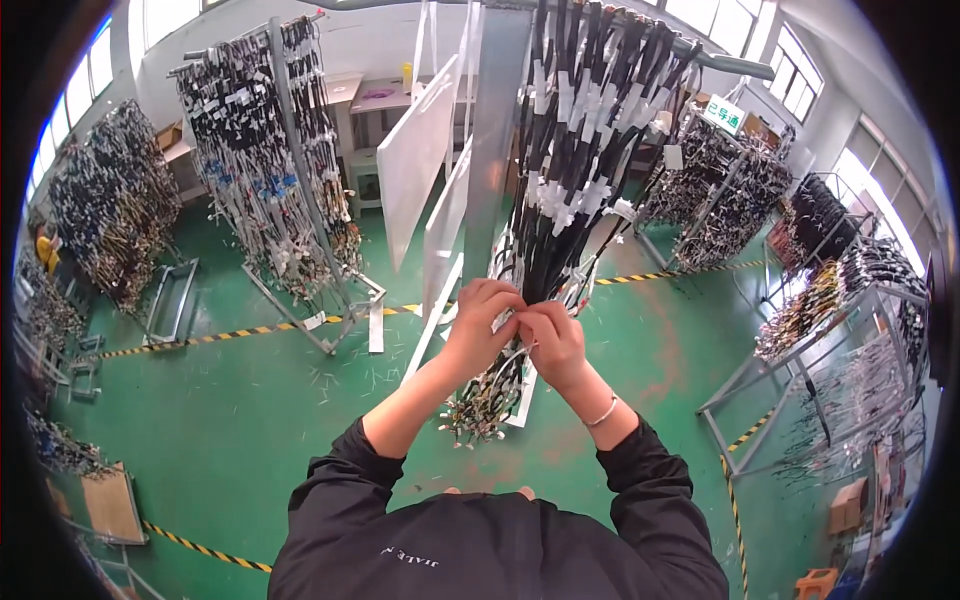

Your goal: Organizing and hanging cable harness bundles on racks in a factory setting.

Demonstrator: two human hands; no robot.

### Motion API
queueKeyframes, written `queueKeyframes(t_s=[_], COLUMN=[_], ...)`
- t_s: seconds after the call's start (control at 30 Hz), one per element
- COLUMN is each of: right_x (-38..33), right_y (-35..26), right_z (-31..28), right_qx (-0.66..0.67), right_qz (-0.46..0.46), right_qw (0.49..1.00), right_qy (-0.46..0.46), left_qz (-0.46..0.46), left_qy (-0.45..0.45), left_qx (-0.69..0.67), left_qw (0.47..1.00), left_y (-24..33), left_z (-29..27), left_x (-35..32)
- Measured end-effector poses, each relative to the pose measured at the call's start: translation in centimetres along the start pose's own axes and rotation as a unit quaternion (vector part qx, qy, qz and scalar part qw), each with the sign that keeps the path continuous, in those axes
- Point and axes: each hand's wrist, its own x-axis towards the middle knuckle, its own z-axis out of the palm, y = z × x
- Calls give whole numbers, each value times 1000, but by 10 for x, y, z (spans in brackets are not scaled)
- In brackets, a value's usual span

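Note:
A thick bundle of black wire harnesses [560, 215] with white tape tags hangs from an overhead rail in front of me. My left hand [485, 320] and my right hand [552, 340] meet at the lower part of this bundle. The fingers of both are closed in a pinch, close together, on something small that I cannot make out. Below my hands dangle the loose wire ends with small connectors [475, 415]. A bracelet [603, 410] circles my right wrist.
White panels [415, 160] hang left of a metal post [490, 130]. More racks of harnesses [250, 150] stand to the left, and another rack [860, 300] stands to the right. Yellow-and-black tape [240, 335] crosses the green floor. An orange stool [816, 582] is at lower right.

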Motion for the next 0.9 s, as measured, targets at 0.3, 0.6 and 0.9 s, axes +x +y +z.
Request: queueKeyframes(t_s=[0.3, 0.6, 0.9], right_x=[2, -9, -20], right_y=[12, 8, 29], right_z=[6, -3, -31], right_qx=[-21, 2, 109], right_qz=[-7, -1, 236], right_qw=[995, 997, 965], right_qy=[93, 74, -34], left_qz=[28, 87, -64], left_qy=[-1, -26, 45], left_qx=[6, -6, 18], left_qw=[1000, 996, 997], left_y=[2, 2, -18], left_z=[-15, -16, 20], left_x=[13, 12, 18])
